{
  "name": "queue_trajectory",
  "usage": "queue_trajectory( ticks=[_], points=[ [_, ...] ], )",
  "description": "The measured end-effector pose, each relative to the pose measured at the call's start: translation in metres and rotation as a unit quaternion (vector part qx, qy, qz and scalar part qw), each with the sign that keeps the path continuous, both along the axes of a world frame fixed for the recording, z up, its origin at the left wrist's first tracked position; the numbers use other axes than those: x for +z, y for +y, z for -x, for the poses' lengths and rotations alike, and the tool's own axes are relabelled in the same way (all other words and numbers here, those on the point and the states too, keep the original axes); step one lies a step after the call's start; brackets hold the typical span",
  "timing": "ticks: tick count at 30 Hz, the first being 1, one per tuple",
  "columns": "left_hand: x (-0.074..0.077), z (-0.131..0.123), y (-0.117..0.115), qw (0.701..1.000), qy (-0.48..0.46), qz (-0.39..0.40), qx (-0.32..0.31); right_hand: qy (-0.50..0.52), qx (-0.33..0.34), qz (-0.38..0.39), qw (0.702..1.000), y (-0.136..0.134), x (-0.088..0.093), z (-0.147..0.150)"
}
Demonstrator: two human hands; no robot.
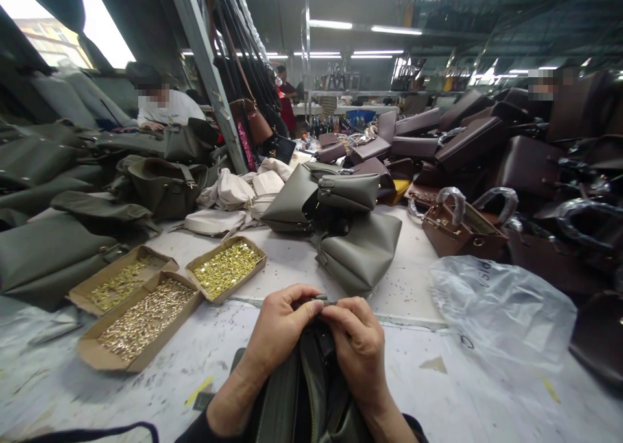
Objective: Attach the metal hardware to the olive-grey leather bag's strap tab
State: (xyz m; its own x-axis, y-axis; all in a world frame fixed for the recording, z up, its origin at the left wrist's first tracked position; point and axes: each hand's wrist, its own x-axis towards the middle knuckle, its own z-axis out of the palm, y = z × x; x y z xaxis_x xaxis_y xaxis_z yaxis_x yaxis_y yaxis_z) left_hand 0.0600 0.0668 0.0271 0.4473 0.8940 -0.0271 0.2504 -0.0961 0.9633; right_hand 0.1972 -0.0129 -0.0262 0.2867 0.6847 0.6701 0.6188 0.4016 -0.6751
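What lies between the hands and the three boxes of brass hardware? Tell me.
Only bare, scuffed white table separates the left hand from the nearest cardboard box in the head view.

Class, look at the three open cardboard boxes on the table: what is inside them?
Each cardboard box holds a heap of small gold-coloured metal fittings. They cover the box floors, so whatever lies below them is hidden, and their exact type is too small to tell.

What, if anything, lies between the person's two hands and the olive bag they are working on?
Nothing visible. The left hand and right hand already rest on the olive bag, pinching a small piece at its top edge between the fingertips.
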Motion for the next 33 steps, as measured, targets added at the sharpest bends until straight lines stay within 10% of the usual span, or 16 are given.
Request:
queue_trajectory(
  ticks=[27,33],
  points=[
    [-0.003,0.003,0.001,1.0,0.02,-0.019,0.005,0.069,-0.013,0.181,0.981,0.009,0.023,-0.007],
    [0.006,0.018,0.004,0.993,0.084,-0.046,-0.075,0.033,0.011,0.219,0.975,0.019,0.033,-0.013]
  ],
)
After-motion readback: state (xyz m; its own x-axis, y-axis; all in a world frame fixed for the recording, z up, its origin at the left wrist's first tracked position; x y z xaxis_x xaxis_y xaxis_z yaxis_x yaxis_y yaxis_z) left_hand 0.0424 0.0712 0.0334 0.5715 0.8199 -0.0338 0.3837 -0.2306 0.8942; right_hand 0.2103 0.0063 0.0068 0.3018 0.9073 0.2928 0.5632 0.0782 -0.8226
